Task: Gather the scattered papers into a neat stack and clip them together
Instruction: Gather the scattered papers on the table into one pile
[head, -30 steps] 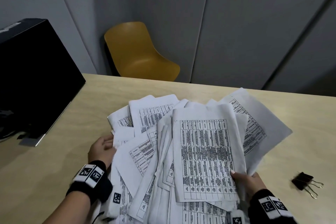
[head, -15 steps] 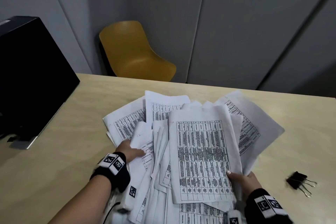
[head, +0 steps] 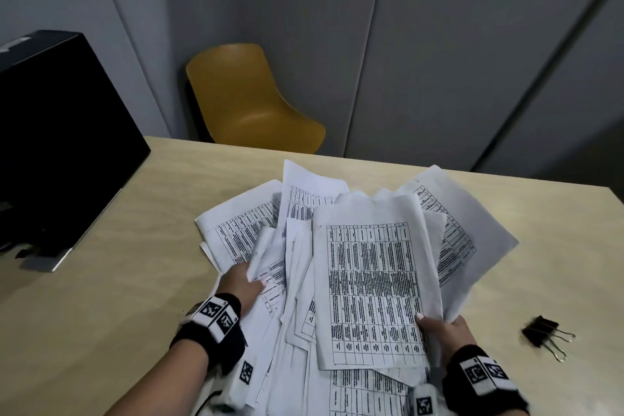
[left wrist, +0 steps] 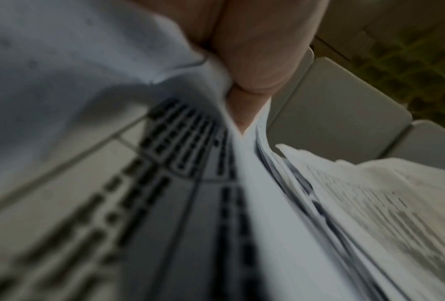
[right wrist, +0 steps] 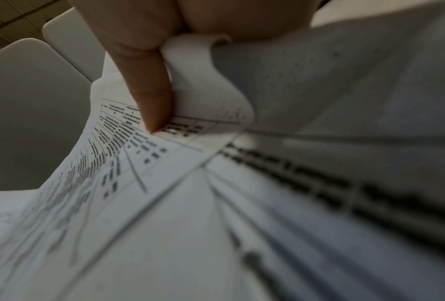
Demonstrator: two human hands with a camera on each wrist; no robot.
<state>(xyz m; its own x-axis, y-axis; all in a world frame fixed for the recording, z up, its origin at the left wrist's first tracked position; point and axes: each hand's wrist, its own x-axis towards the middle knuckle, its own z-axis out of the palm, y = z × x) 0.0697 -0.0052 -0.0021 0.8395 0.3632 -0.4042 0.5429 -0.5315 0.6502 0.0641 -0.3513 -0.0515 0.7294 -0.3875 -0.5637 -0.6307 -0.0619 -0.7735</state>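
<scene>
– Both hands are on the papers (head: 371, 280). Left hand (head: 241, 287) pinches a few sheets at the pile's left side, thumb on top; the left wrist view shows paper squeezed between thumb and fingers (left wrist: 254, 67).

– And the right hand (head: 442, 331)?

– It grips the near right corner of the top sheet and those under it; in the right wrist view its thumb presses on the print. So the pile is held between the two hands, on the table (head: 101, 280).

– How far along, then?

– I'd say the gathering is mostly done: every sheet I can see is in one heap. But it's fanned, corners sticking out beyond both hands, so squaring is left.

– The clip?

– The binder clip (head: 543, 334) lies untouched, well to the right of the right hand. Clipping hasn't begun.
</scene>
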